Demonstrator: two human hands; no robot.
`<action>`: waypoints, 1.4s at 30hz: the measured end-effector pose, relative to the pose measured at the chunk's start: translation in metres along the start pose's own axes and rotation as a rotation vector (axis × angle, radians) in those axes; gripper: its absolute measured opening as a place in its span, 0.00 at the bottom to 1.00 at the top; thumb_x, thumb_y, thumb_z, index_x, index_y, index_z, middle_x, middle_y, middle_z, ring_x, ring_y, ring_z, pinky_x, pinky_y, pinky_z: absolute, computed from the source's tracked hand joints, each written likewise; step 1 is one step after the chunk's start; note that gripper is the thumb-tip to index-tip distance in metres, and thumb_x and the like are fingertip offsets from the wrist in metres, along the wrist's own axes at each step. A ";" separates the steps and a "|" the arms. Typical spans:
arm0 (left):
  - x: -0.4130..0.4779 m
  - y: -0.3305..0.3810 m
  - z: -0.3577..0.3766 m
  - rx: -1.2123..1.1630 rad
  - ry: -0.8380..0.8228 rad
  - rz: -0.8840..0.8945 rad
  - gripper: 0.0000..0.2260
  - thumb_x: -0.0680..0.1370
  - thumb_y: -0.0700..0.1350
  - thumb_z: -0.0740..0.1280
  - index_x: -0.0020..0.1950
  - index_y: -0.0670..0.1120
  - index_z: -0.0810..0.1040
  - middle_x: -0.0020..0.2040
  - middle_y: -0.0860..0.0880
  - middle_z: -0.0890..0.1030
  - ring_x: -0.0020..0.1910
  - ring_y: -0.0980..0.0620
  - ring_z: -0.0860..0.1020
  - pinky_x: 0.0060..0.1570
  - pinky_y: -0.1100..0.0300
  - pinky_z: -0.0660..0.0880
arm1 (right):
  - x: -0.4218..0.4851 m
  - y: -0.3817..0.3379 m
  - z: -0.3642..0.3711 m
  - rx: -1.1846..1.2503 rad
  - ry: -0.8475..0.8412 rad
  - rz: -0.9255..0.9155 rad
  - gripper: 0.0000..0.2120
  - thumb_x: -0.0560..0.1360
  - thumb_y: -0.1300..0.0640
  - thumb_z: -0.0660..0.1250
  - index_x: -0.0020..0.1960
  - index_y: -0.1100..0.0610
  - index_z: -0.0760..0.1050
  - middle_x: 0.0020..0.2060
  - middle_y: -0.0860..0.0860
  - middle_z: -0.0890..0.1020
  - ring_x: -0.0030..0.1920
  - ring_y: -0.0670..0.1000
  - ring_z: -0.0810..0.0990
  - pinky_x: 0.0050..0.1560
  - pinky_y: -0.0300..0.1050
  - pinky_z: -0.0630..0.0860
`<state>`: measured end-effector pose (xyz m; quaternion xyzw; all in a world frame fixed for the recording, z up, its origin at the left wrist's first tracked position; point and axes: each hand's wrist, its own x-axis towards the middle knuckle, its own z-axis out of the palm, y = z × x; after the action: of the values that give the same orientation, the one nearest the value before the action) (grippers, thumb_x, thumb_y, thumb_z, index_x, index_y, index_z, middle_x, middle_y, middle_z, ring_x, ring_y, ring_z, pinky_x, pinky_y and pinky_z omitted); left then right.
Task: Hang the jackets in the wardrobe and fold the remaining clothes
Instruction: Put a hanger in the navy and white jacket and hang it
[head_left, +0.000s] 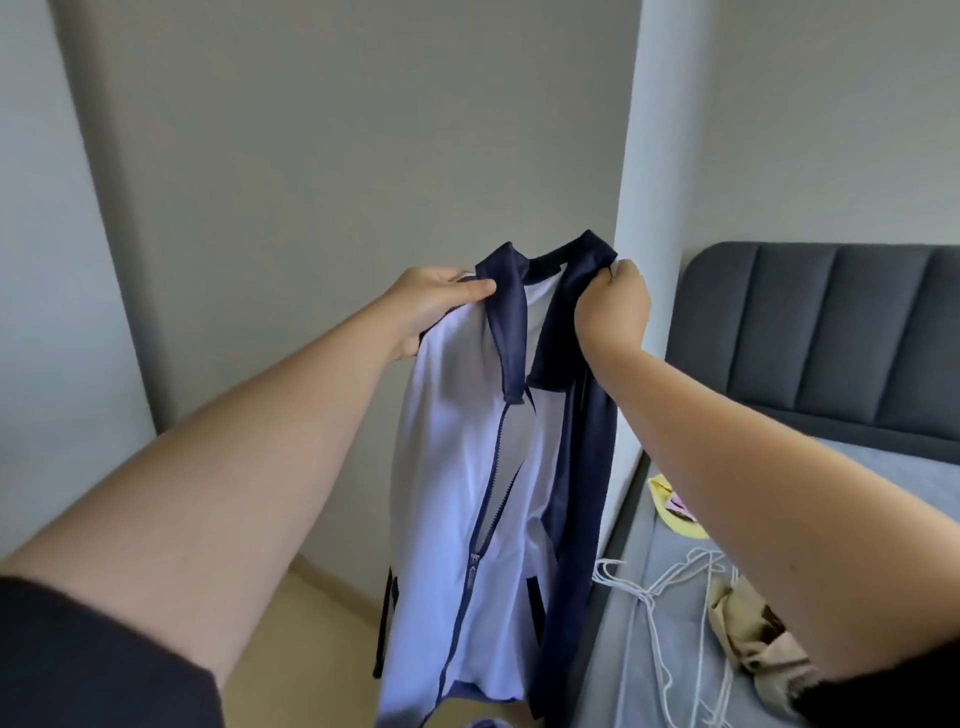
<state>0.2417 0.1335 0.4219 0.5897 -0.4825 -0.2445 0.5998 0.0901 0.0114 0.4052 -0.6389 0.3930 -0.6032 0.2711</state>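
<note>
My left grip (441, 296) pinches the jacket (467, 467) just beside its collar, with the thumb flat across the pale cloth and the fingers tucked behind. My right grip (613, 306) is curled tight round the other side of the navy collar (550, 291), the fabric bunched in my fist.

Between them the jacket hangs in the air at the centre of the frame, front open towards me. Its smooth, pale lilac-white panels are edged in dark navy. A navy zip (483, 509) runs down the middle, parted at the top and joined lower down.

Behind the jacket stands a flat, matt grey wall (337, 156), and pale wood-toned floor (311, 613) shows at lower left.

At the right of the frame is the bed (857, 483), covered in grey, with a dark padded headboard (831, 332) stitched in upright channels. On it lie a tangle of thin white wire hangers (675, 587), a crumpled beige garment (753, 629) and a yellow cloth (675, 514) near the bed's edge.
</note>
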 end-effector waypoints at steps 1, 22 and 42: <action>-0.003 0.011 0.008 0.059 0.053 0.059 0.06 0.74 0.44 0.72 0.47 0.43 0.82 0.43 0.48 0.84 0.40 0.52 0.81 0.46 0.59 0.76 | 0.001 -0.007 -0.013 0.004 0.024 -0.019 0.14 0.78 0.62 0.49 0.34 0.54 0.58 0.30 0.46 0.65 0.30 0.45 0.62 0.30 0.40 0.59; -0.056 0.084 0.188 0.439 0.470 0.584 0.23 0.74 0.44 0.70 0.30 0.46 0.56 0.26 0.49 0.60 0.32 0.46 0.59 0.28 0.55 0.53 | 0.005 -0.033 -0.247 -0.470 0.318 -0.447 0.09 0.78 0.59 0.53 0.39 0.58 0.60 0.26 0.53 0.66 0.29 0.56 0.63 0.29 0.47 0.56; 0.001 -0.211 0.327 0.097 -0.055 -0.250 0.06 0.75 0.39 0.63 0.38 0.46 0.75 0.38 0.43 0.82 0.38 0.45 0.84 0.47 0.48 0.81 | -0.020 0.308 -0.189 -0.618 -0.111 0.249 0.08 0.78 0.59 0.56 0.52 0.61 0.73 0.43 0.55 0.77 0.44 0.57 0.74 0.40 0.44 0.66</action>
<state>0.0162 -0.0605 0.1708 0.6665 -0.4328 -0.3096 0.5222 -0.1487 -0.1155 0.1654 -0.6700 0.6167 -0.3821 0.1573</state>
